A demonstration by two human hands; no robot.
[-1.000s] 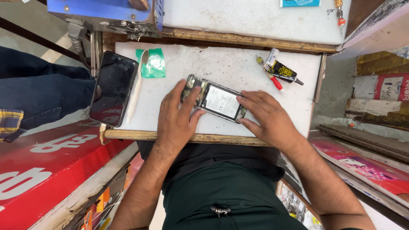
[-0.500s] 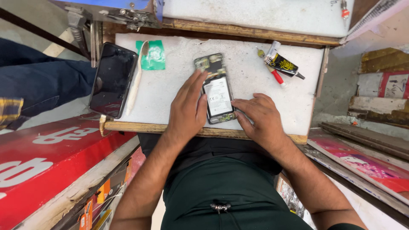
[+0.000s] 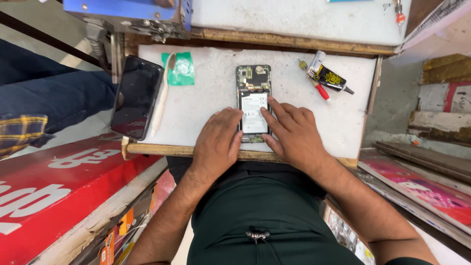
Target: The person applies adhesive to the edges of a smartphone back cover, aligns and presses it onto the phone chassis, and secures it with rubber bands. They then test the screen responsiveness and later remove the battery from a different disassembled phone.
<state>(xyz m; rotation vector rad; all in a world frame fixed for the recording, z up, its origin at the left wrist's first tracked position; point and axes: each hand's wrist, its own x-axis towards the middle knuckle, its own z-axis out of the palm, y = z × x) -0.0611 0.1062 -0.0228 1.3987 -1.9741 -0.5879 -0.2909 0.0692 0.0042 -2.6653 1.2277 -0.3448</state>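
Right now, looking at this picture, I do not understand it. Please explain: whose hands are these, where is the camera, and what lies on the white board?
There is no machine here. A person wears the camera on the head, so you look straight down at their own two bare hands and dark green shirt.

On the white board lies an opened phone with its back removed, so the battery and circuit parts show. The left hand rests beside its lower left edge, and the right hand touches it from the right, fingers on the battery. Neither hand lifts anything.

Further left lies a dark phone screen, next to it a pale thin stick and a green packet. To the right lies a small glue tube with a red-handled tool.
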